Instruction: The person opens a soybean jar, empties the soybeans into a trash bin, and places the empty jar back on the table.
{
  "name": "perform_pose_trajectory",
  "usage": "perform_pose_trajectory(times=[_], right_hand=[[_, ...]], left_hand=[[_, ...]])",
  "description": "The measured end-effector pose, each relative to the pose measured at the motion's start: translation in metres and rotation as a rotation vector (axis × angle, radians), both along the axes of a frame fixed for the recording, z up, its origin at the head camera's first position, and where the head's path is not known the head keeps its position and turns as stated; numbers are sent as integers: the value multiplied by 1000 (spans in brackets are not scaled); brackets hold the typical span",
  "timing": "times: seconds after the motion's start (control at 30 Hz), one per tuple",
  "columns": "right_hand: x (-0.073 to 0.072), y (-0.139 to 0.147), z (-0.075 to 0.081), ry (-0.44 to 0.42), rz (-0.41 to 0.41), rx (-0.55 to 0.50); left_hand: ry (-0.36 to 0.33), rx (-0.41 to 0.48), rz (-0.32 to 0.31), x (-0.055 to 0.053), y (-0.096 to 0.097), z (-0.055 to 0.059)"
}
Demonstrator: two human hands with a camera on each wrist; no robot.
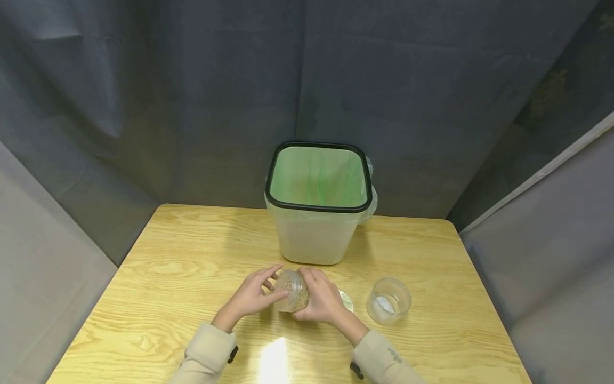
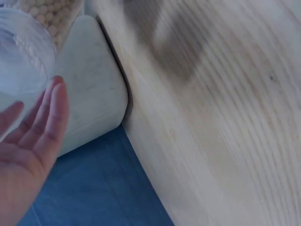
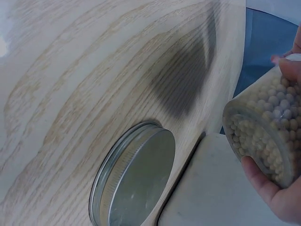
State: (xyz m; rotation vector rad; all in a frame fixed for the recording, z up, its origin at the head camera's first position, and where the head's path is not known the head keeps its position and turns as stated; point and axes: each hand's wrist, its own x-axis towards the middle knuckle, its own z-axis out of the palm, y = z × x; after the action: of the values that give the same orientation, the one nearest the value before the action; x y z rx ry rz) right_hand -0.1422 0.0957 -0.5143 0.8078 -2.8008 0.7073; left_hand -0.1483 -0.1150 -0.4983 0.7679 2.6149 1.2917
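A clear jar [image 1: 300, 296] of small round beige beads or beans lies tilted on its side above the table. My right hand [image 1: 322, 296] grips its bottom end; the right wrist view shows the thumb against the base of the jar [image 3: 270, 127]. My left hand [image 1: 253, 293] is at the other, clear end [image 2: 23, 52], fingers spread and nearly straight around it. Whether those fingertips touch the plastic is unclear. A round metal lid [image 3: 146, 174] lies on the table below the right hand, which partly hides it in the head view.
Behind the hands stands a translucent white bin [image 1: 314, 240] with a black rim and green-tinted inside. To the right sits a clear round container [image 1: 389, 301] with a small white item [image 1: 385, 304] in it. Dark curtains [image 1: 230, 106] hang beyond the wooden table [image 1: 168, 277].
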Motion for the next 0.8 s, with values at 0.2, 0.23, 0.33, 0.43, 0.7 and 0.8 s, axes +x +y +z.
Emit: perform_pose_trajectory(times=[0.2, 0.23, 0.33, 0.43, 0.7, 0.8], right_hand=[[1, -1, -1, -4, -3, -8], [1, -1, -1, -2, -2, -5], [1, -1, -1, -1, -5, 5], [1, -2, 0, 0, -4, 6], [0, -1, -2, 1, -23, -28], [-1, 0, -3, -24, -36, -74]], left_hand=[[36, -1, -50, 1, 1, -3], [46, 7, -85, 1, 1, -3], [73, 19, -166, 0, 1, -4], [78, 12, -167, 1, 1, -5], [-24, 33, -25, 4, 0, -1], [-23, 48, 7, 5, -2, 1]])
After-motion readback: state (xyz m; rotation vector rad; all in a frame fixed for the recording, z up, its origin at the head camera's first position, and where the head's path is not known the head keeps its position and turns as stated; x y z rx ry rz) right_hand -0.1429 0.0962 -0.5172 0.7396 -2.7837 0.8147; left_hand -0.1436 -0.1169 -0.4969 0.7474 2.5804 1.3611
